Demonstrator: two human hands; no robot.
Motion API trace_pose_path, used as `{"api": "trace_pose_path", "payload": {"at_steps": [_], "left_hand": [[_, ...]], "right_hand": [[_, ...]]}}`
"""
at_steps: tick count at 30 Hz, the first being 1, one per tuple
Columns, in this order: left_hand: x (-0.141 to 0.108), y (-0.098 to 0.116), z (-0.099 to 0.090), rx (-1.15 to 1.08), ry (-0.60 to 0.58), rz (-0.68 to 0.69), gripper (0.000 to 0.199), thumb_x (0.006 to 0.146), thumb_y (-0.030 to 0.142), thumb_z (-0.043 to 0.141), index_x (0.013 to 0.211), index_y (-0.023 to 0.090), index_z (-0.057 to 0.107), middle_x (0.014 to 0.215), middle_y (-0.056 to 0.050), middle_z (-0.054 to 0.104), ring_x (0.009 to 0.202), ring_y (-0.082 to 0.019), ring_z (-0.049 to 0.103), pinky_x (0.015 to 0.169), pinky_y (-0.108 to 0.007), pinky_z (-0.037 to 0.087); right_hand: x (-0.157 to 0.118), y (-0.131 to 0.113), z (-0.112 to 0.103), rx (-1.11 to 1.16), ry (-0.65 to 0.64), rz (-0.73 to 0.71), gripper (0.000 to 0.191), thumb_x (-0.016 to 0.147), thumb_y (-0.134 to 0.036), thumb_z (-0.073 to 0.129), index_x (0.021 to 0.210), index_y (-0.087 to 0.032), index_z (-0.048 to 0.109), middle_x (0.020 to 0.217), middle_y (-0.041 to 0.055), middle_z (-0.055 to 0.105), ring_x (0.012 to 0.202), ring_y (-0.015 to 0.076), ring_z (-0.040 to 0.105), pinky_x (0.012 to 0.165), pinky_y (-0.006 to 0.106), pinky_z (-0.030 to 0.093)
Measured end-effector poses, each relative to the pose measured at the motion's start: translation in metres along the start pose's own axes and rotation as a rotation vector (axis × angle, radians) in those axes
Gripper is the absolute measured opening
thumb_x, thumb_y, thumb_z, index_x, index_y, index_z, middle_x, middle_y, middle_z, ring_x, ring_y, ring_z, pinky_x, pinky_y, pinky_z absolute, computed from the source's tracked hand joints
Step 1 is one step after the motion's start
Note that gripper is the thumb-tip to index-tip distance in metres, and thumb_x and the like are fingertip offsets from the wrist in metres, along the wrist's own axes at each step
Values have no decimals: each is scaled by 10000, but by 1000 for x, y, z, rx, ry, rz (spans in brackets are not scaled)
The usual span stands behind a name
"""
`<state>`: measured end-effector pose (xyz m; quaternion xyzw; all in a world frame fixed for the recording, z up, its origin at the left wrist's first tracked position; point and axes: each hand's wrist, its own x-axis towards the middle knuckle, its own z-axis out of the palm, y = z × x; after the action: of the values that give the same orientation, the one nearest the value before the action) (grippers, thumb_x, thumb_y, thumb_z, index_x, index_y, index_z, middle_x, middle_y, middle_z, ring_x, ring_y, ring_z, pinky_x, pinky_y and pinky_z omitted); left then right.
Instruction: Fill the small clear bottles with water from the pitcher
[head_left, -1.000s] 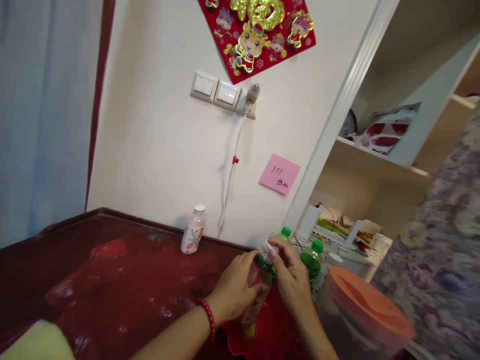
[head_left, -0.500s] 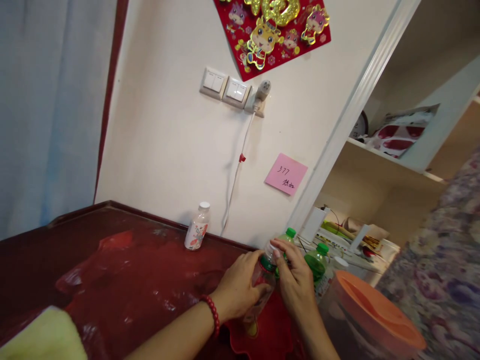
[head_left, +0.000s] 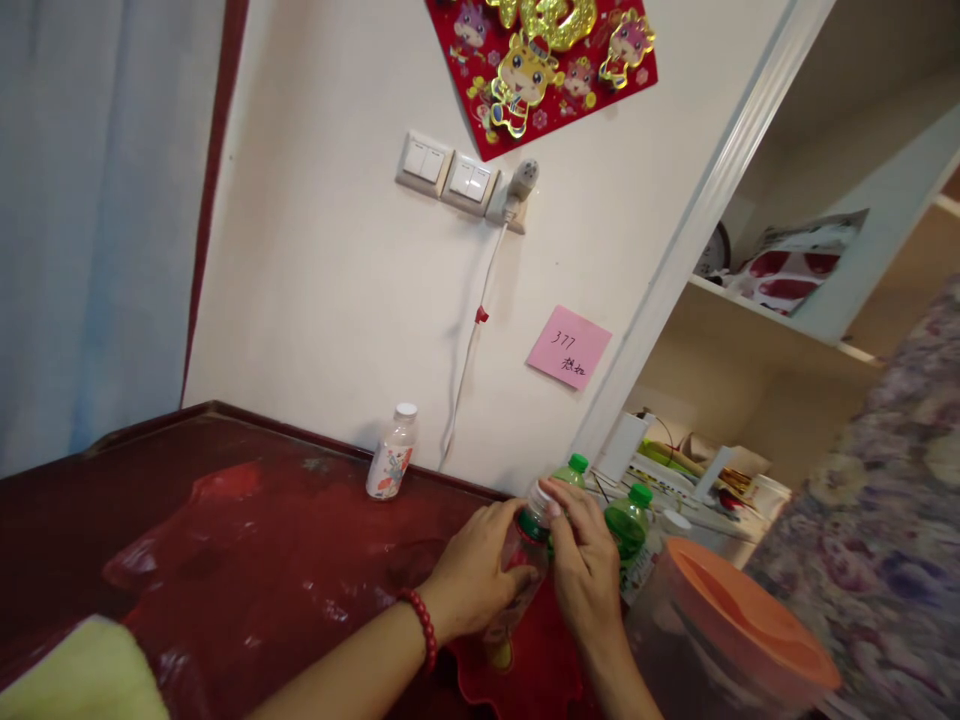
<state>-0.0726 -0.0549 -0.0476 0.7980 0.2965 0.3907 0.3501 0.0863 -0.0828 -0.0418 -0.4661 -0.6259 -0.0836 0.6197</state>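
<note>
A clear bottle (head_left: 533, 524) with a dark green band below its neck leans slightly over a red scalloped tray (head_left: 540, 665). My left hand (head_left: 484, 570) is wrapped round its body, a red bead bracelet at the wrist. The fingers of my right hand (head_left: 585, 550) close on the white cap (head_left: 539, 493) at the top, partly covering it. Behind my hands stand a green-capped bottle (head_left: 574, 470) and another bottle (head_left: 628, 522) of green liquid. A smaller white-capped bottle (head_left: 391, 455) with a floral label stands apart by the wall.
The dark red table (head_left: 300, 560) carries a crumpled, shiny red sheet. To the right sits a tub with an orange lid (head_left: 750, 610). Yellow cloth (head_left: 86, 675) lies at lower left. A white cord (head_left: 469, 370) hangs down the wall, and shelves (head_left: 780, 320) rise at right.
The whole view has shifted slightly, so things appear a little further left. Both hands keep the same hold on the bottle and its cap.
</note>
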Motion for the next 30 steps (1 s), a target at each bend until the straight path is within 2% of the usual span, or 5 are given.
{"api": "trace_pose_path", "payload": {"at_steps": [4,9,19,26,30], "left_hand": [[-1,-1,3,-9,11,-32,729,797,189,745,1493,205,529,1502,-137,626,1388,-327,566,1214,-479,421],[-4,-2,5,-19,11,-60,1010,804,126,737,1683,229,249,1599,-158,546,1459,-315,520,1243,-490,398],[-5,1,1,9,-15,21,916,835,139,705,1660,262,326,1646,-115,513,1461,-323,510,1263,-527,380],[-5,0,3,-15,-11,24,900,820,128,692,1645,250,355,1644,-121,515,1483,-322,495,1271,-520,372],[-4,-2,3,-24,4,38,905,826,138,706,1647,253,344,1654,-121,504,1496,-310,490,1281,-513,365]], "right_hand": [[0,0,-2,7,-4,12,291,1020,-401,591,1141,-253,811,1185,66,702,1122,216,662,991,361,499],[2,-1,-3,12,-12,31,284,1009,-412,606,1123,-260,817,1157,65,710,1104,222,665,973,365,512],[5,-2,-6,40,-71,103,333,997,-491,611,1114,-255,814,1194,78,727,1139,256,669,1018,409,520],[7,-5,-6,30,0,158,357,886,-547,733,1026,-230,818,1068,93,714,1015,268,658,916,397,538],[6,-5,-5,65,-35,182,389,955,-552,623,1060,-229,813,1176,101,721,1125,277,657,1016,426,514]]}}
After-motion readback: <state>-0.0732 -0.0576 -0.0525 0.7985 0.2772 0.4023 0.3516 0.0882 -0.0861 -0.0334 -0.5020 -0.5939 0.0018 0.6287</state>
